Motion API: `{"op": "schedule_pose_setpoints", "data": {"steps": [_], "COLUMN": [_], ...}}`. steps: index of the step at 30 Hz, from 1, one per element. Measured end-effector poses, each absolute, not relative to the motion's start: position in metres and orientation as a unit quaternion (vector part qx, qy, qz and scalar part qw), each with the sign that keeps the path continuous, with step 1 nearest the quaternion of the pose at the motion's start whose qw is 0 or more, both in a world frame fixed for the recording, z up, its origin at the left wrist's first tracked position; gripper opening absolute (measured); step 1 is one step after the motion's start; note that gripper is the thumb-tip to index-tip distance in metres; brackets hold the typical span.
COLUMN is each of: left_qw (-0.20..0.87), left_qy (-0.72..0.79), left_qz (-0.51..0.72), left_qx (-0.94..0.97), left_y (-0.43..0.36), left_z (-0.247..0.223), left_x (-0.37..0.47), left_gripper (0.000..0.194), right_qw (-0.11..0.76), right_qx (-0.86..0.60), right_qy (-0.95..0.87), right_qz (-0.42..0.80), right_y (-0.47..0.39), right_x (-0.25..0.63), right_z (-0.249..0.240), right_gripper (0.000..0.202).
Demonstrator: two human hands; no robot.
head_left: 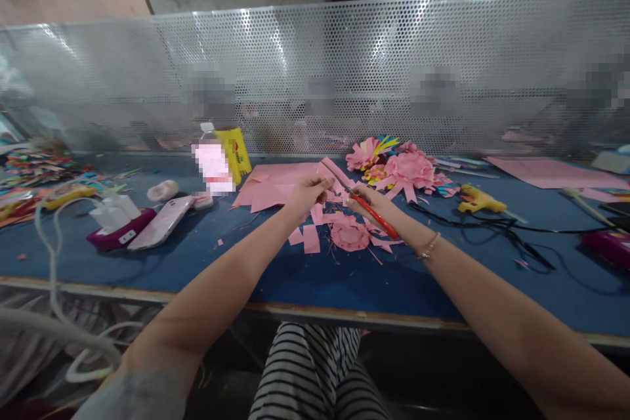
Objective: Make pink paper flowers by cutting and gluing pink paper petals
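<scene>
My right hand grips a pair of scissors with red handles, the blades pointing up and to the left. My left hand is closed in a pinch beside the blades, on a piece of pink paper that reaches up behind the scissors. How much of the paper lies under the fingers is hidden. Below both hands, a round pink paper flower lies among cut pink pieces and thin scraps. Behind my left hand spread larger pink sheets.
Finished-looking paper flowers sit at back right, near a yellow glue gun and black cables. At left are a bottle, a yellow packet, a phone and a purple power strip. A perforated metal panel closes the back.
</scene>
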State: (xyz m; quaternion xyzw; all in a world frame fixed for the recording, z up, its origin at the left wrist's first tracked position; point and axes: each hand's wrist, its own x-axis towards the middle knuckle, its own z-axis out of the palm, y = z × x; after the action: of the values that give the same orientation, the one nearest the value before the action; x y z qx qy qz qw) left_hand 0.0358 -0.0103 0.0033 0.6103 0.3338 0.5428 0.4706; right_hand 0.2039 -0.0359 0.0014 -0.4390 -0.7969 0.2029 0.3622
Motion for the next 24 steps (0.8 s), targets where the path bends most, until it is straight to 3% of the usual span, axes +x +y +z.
{"op": "schedule_pose_setpoints", "data": {"steps": [12, 24], "left_qw": [0.485, 0.481], "left_qy": [0.323, 0.338], "left_qz": [0.513, 0.492], "left_qx": [0.630, 0.642], "left_y": [-0.011, -0.011], "left_z": [0.000, -0.001], "left_x": [0.036, 0.038], "left_gripper": [0.025, 0.029], "right_qw": [0.373, 0.354], "right_qx": [-0.450, -0.459], "right_qy": [-0.797, -0.790], "right_qz": [0.153, 0.200], "right_y": [-0.029, -0.036], "right_x": [0.204, 0.204], "right_z": [-0.003, 0.002], "right_gripper": [0.028, 0.029]}}
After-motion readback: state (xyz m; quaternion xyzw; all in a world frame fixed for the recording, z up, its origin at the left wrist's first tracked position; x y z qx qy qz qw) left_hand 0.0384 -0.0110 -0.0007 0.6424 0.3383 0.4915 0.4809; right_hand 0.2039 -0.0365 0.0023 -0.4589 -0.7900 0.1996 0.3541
